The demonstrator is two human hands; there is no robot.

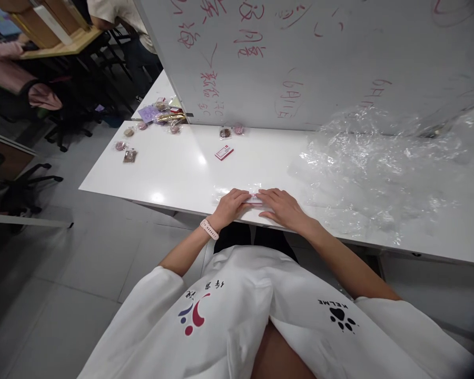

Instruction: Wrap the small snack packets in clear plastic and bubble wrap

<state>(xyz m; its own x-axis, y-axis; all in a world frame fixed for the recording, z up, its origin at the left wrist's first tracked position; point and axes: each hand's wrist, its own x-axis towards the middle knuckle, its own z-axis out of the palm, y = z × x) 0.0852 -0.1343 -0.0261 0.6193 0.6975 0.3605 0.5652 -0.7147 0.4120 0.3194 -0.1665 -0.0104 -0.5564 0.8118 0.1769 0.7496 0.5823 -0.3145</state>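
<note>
My left hand (229, 207) and my right hand (283, 208) meet at the front edge of the white table. Between them is a small white box (254, 199) with red edges, its two ends gripped under my curled fingers. A sheet of clear plastic film (237, 187) lies flat just behind the hands and seems to run under the box. My fingers cover much of the box, so how the film wraps it cannot be made out. A similar red-and-white box (224, 152) lies farther back on the table.
A large crumpled heap of clear plastic film (379, 179) covers the table's right side. A whiteboard (319, 63) stands along the back. Small wrapped packets (130, 156) and a purple packet (148, 113) lie at the left. Two people (122, 21) are beyond, near a wooden desk (69, 47).
</note>
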